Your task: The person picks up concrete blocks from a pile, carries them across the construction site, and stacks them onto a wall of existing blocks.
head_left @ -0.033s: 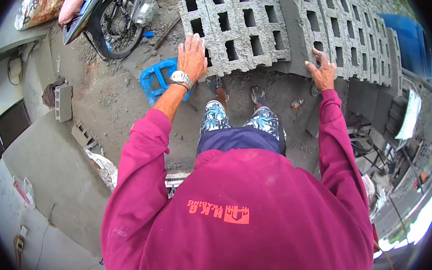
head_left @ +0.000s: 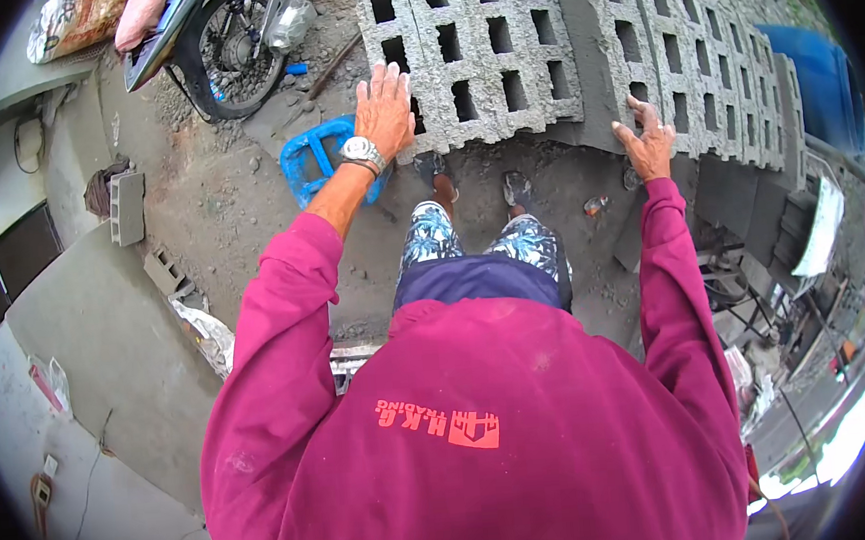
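Note:
I stand before a stack of grey hollow concrete blocks point(head_left: 483, 56) laid on bare ground. My left hand point(head_left: 384, 108), with a silver wristwatch, lies flat on the near left corner of the stack, fingers stretched out and holding nothing. My right hand point(head_left: 647, 140) curls its fingers over the near lower edge of a tilted concrete block point(head_left: 603, 47) further right, thumb spread to the left. My magenta sleeves, patterned shorts and both feet point(head_left: 477, 182) show below the blocks.
A blue plastic frame point(head_left: 310, 163) lies on the ground left of my left hand. A parked motorbike point(head_left: 226, 44) stands at the upper left. Loose block pieces point(head_left: 127, 206) lie at the left, a blue sheet point(head_left: 821, 82) at the far right, and metal clutter point(head_left: 755, 298) at the lower right.
My left hand has slid slightly further up onto the blocks. My right hand has stayed where it was.

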`<state>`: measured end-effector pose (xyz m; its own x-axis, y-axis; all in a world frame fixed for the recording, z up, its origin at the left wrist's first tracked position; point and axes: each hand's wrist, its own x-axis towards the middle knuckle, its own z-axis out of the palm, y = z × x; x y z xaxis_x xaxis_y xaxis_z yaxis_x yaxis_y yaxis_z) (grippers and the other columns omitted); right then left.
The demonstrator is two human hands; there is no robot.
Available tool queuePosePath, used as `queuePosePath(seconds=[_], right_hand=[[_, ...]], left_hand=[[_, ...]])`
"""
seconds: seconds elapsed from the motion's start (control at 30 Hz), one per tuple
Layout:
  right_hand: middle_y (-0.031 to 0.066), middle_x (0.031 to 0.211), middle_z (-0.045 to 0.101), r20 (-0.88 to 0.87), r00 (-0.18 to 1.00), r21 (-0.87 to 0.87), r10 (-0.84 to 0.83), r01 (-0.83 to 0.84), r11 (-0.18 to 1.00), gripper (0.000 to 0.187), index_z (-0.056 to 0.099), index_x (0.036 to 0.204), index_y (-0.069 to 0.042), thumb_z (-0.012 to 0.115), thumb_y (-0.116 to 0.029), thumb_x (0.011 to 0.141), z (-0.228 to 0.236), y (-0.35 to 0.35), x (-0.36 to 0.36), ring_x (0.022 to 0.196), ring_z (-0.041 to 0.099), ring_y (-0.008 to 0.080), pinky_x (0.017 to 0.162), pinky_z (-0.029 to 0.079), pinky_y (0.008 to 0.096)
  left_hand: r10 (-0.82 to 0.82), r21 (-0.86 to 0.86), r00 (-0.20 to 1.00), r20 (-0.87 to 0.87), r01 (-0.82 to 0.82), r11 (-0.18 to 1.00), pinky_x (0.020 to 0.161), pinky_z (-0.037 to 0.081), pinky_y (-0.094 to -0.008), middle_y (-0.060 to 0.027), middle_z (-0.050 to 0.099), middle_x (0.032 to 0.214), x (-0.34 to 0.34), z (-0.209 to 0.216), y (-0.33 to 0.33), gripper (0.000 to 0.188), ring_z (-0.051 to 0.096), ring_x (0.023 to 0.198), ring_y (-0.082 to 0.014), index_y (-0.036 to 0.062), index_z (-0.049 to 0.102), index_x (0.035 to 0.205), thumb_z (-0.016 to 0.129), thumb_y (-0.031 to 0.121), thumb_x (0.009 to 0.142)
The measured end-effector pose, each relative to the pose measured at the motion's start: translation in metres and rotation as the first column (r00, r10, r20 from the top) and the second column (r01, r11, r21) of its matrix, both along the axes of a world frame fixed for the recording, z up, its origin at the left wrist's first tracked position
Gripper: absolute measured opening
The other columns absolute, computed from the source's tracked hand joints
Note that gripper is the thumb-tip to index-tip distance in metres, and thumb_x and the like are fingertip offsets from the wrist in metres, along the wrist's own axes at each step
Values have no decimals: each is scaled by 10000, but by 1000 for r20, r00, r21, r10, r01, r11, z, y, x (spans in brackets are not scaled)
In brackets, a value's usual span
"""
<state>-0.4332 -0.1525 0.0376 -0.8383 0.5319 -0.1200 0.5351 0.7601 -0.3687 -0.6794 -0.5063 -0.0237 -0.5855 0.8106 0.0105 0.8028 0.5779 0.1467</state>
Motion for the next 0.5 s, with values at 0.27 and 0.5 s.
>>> queuePosePath(seconds=[0.27,0.5], right_hand=[[52,1163,576,21,1000,-39,-8,9,999,492,500,1165,-139,654,-313,731,1,1,-5,1039,553,213,914,269,352],[61,1165,578,27,999,-47,-24,25,999,487,501,1150,-114,661,-309,734,1,0,-8,1027,565,224,908,289,351]], left_hand=[[-201,-351,965,168,249,903,1014,246,-494,-171,578,1094,-56,-24,31,484,352,1244,-310,9,577,1021,662,323,662],[-159,-323,971,177,210,923,1045,180,-512,-138,629,924,-65,-44,40,328,494,1091,-244,34,644,829,635,282,615]])
